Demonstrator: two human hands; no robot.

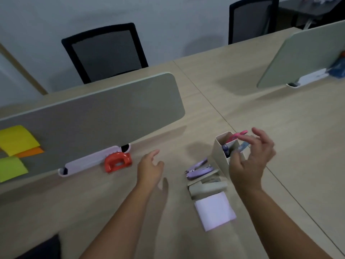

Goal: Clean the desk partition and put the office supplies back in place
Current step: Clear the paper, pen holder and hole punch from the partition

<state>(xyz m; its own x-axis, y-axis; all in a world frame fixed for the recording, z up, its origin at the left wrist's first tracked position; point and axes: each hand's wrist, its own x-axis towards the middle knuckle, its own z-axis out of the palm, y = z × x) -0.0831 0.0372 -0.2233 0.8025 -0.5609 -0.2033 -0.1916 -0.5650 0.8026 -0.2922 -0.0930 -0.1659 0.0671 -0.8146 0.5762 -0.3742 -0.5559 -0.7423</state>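
Note:
A grey desk partition (pixel 97 113) stands across the wooden desk (pixel 280 118), with yellow, orange and green sticky notes (pixel 15 140) stuck on its left part. An orange hole punch (pixel 118 161) sits at its base. A beige desk organizer (pixel 222 152) holds a pink item (pixel 236 136) and a dark pen in its tall cup. A purple stapler (pixel 198 168) lies in its low tray, and a white note pad (pixel 214 211) at its near end. My right hand (pixel 250 159) hovers over the cup, pinching a small light-blue item (pixel 243 145). My left hand (pixel 150 168) is empty, fingers apart, above the desk.
A beige roll-shaped object (pixel 207 187) lies in the tray beside the stapler. A second partition (pixel 306 55) stands at the far right with blue and white things behind it. Two black mesh chairs (pixel 106 51) stand beyond the desk. A dark object (pixel 43 247) is at the bottom left.

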